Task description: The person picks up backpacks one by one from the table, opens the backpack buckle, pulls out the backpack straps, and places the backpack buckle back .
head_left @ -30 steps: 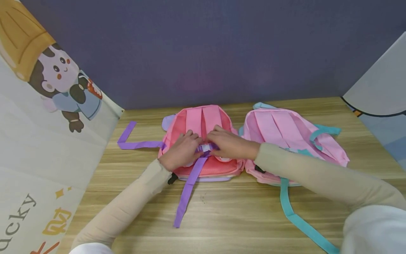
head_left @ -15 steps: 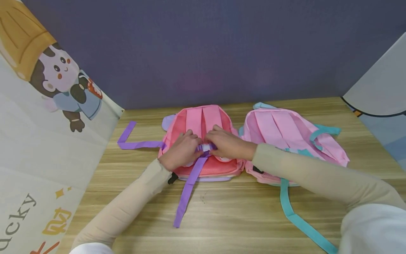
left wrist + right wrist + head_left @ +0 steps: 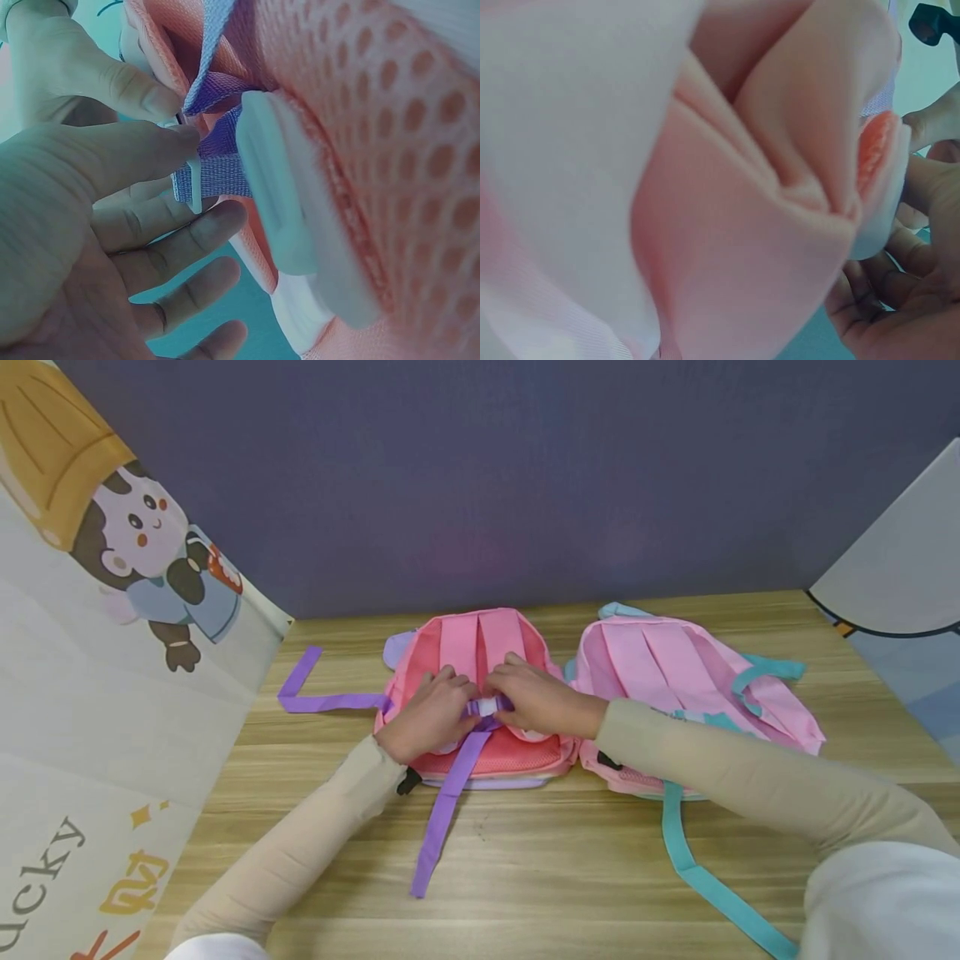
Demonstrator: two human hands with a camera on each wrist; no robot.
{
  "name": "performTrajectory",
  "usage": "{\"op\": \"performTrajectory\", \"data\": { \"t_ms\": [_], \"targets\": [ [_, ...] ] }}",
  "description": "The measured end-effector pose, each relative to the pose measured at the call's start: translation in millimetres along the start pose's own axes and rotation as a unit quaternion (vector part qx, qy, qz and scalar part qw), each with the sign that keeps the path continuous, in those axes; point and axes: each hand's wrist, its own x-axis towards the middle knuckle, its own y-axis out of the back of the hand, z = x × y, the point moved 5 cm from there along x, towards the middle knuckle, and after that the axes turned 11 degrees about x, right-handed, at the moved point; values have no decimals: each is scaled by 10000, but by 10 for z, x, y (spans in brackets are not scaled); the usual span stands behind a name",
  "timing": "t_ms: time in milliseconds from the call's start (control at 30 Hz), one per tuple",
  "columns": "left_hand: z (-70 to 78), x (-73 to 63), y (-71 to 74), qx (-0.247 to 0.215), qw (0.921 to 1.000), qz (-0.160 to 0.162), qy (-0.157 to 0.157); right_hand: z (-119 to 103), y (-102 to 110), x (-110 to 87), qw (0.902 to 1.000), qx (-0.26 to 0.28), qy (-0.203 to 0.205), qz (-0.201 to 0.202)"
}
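Note:
A coral-pink backpack [image 3: 510, 760] lies with its straps upward on the table. At its middle is a white buckle [image 3: 488, 707] on purple webbing. My left hand [image 3: 435, 714] pinches the buckle from the left; in the left wrist view its thumb and a fingertip hold a thin white edge of it, the other fingers spread. My right hand [image 3: 536, 697] grips the buckle's right side, fingers curled over the purple webbing. Whether the buckle's halves are joined is hidden by the fingers. A loose purple strap [image 3: 450, 814] hangs toward me from below the buckle.
To the right lies a light-pink backpack [image 3: 667, 668] under my right forearm, its teal strap [image 3: 705, 885] trailing to the front. Another purple strap [image 3: 333, 702] extends left across the wooden table [image 3: 525, 877]. A dark blue panel [image 3: 525, 485] stands behind.
My right hand has shifted slightly left, closer to my left hand. The buckle has risen a little; the backpacks and loose straps stay put.

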Motion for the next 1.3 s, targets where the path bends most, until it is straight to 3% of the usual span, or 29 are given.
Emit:
{"op": "performTrajectory", "data": {
  "t_ms": [833,1300],
  "targets": [
    [-11,-4,-11,-52,9999,88,-14,14,23,23,9996,171,-171,121],
    [-2,1,-6,-91,9999,93,-44,38,17,38,9997,88,-21,217]
  ]
}}
